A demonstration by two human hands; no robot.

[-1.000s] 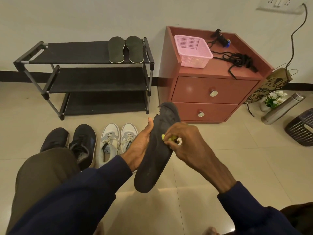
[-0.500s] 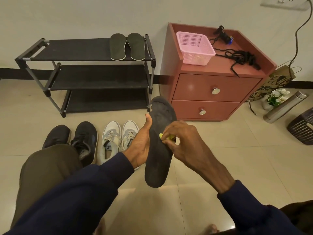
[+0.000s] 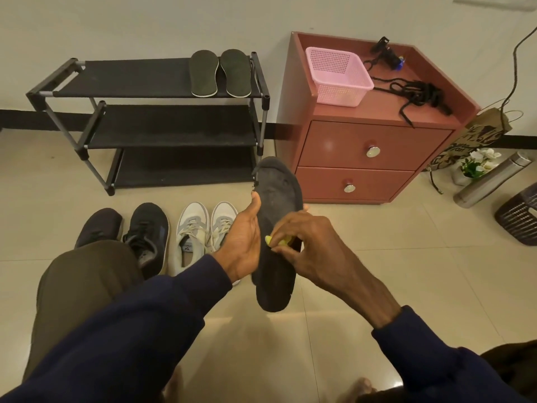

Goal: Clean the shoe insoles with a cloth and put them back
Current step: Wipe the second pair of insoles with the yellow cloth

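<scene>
Below frame centre, the left hand (image 3: pixel 242 245) gripped the insole (image 3: pixel 276 199) edgewise while the right hand (image 3: pixel 313 248) pinched the yellow cloth (image 3: pixel 273 241); hard rubbing risked dislodging the insole.

Plain pale wall (image 3: pixel 145 21), glossy beige floor tiles (image 3: pixel 377 257), black three-tier rack (image 3: pixel 162 126), reddish cabinet (image 3: pixel 383 112) (two drawers (image 3: pixel 334 146), round metal knobs (image 3: pixel 373 151)).
</scene>
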